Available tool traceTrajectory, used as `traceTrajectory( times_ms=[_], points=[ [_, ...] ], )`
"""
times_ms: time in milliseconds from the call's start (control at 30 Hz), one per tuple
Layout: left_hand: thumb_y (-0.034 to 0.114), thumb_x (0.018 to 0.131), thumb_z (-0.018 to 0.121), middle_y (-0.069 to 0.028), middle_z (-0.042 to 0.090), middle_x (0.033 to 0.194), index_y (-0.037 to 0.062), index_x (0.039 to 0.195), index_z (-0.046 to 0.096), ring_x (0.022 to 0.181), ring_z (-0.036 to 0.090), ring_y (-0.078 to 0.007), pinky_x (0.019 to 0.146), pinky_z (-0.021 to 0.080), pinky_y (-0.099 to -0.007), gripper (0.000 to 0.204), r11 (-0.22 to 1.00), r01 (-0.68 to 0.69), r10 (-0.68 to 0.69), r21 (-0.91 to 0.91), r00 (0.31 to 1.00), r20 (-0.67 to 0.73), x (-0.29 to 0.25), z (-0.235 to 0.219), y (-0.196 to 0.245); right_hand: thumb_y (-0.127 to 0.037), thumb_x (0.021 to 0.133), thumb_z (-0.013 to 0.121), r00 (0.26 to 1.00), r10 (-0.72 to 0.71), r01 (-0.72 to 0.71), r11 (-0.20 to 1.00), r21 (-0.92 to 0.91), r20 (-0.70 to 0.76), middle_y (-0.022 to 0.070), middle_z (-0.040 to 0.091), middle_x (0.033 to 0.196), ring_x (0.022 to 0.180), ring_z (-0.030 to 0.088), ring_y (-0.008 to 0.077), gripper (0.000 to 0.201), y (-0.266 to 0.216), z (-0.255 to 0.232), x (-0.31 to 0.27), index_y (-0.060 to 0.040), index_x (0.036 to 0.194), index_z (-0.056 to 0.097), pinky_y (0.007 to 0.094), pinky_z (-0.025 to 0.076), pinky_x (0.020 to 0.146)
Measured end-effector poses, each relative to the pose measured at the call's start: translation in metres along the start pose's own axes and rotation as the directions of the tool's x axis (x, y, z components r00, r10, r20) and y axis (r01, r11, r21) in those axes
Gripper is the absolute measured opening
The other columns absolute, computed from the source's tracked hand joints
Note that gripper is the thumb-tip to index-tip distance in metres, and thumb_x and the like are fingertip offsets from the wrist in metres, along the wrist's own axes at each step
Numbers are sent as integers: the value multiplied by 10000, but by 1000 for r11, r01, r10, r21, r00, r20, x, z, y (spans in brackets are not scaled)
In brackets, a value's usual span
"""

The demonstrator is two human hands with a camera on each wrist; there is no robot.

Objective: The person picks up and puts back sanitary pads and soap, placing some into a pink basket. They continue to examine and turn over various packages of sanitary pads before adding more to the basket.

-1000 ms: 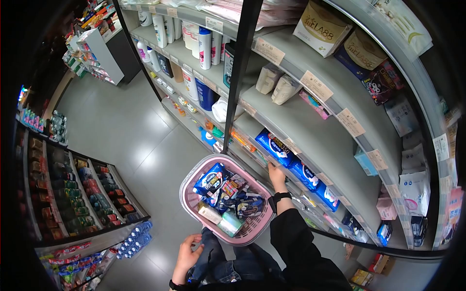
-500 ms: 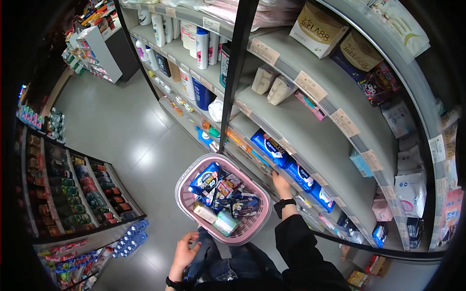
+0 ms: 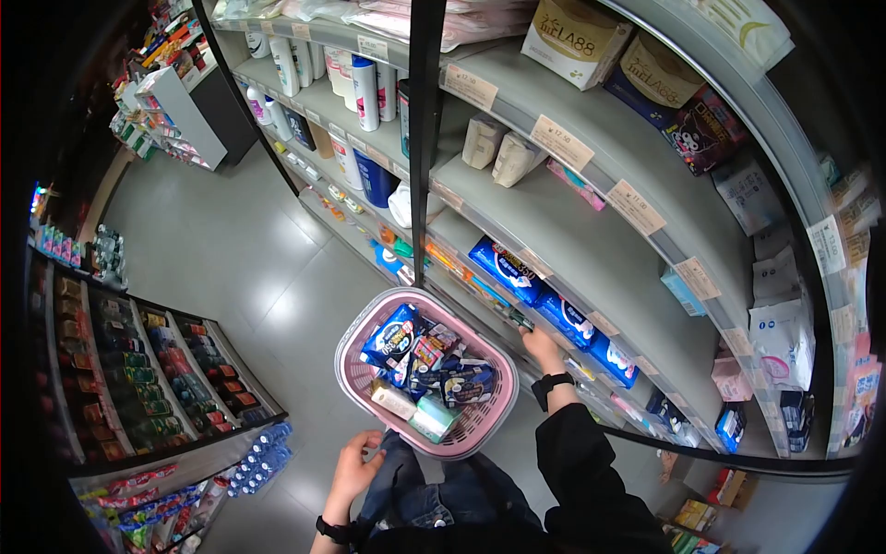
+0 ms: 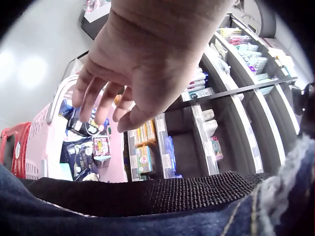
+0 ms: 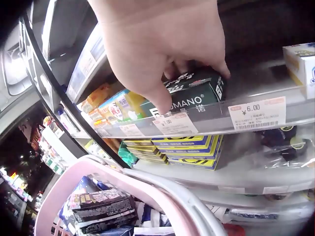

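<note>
My right hand [image 5: 162, 44] reaches into a low shelf and grips a dark green box [image 5: 197, 96] with white "ROMANO" lettering, thumb on the near side and fingers over the far side. The box sits behind the shelf's price-tag lip. In the head view that hand [image 3: 543, 349] is just right of the pink basket [image 3: 506, 406]. Packets in blue wrappers [image 3: 392, 337], dark packets [image 3: 461, 380] and a pale green pack [image 3: 432, 420] fill the basket. My left hand [image 3: 355, 466] hovers by the basket's near side, fingers loosely bent and holding nothing.
Blue packs [image 3: 506, 268] line the shelf above my right hand. Yellow boxes [image 5: 192, 152] are stacked one shelf lower. A black shelf post [image 3: 423, 138] rises beyond the basket. Across the aisle stand drink shelves [image 3: 138, 369] and bottled water packs [image 3: 258, 457].
My right hand has shifted slightly right along the shelf, and the dark green box now shows at its fingertips. The left hand stays nearly still; the basket has hardly moved.
</note>
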State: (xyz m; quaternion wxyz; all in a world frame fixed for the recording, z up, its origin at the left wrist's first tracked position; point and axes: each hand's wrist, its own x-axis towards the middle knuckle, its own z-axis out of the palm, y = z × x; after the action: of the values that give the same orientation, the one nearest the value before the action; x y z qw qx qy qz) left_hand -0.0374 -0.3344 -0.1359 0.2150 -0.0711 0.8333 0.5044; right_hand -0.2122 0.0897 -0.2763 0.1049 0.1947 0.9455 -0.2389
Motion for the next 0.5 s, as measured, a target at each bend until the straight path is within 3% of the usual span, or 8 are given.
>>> traceTrajectory(
  times_ms=[167,300,367,433,467,500],
  points=[
    [45,787,677,-69,651,926,27,1107,610,882,616,-177,761,485,-307,327,999,-26,25,37,999,36,12,0,-5,-341,879,592,999,-39,39,999,26,19,276,522,1273,1184,496,423,511,-16,-1,1,-7,1259,519,461,404,996],
    [65,775,676,-115,663,954,22,1094,614,862,627,-219,693,491,-325,328,994,-97,94,48,994,51,26,-3,-13,-312,856,608,990,-123,119,991,-59,-75,264,574,1180,1111,546,411,507,-17,0,-13,3,1244,518,481,446,930],
    [70,774,678,-118,661,958,21,1092,612,866,629,-219,692,491,-326,328,992,-112,108,59,992,67,38,-6,-17,-236,820,638,991,-75,75,997,-3,-114,258,563,1183,1133,526,413,482,-24,-4,-36,-5,1228,528,483,430,948],
    [77,772,683,-107,662,949,19,1084,610,859,631,-222,693,495,-337,326,993,-93,90,76,995,45,52,-8,-23,-134,790,646,906,-120,156,986,57,-406,249,537,1211,1160,490,425,435,-24,0,-65,-12,1195,543,481,407,972],
    [77,772,683,-107,662,949,19,1084,610,859,631,-222,693,495,-337,326,992,-101,97,78,994,53,63,-7,-32,-55,774,628,873,-163,270,947,177,-459,244,506,1245,1187,452,429,421,-20,1,-82,-25,1187,550,474,378,1003],
    [77,766,688,-124,647,980,22,1107,596,887,625,-236,710,499,-338,358,992,-107,103,67,993,64,77,-6,-42,-56,774,632,885,-174,289,933,216,-432,236,536,1203,1152,487,414,417,-15,2,-100,-31,1183,559,464,399,984]
  ],
)
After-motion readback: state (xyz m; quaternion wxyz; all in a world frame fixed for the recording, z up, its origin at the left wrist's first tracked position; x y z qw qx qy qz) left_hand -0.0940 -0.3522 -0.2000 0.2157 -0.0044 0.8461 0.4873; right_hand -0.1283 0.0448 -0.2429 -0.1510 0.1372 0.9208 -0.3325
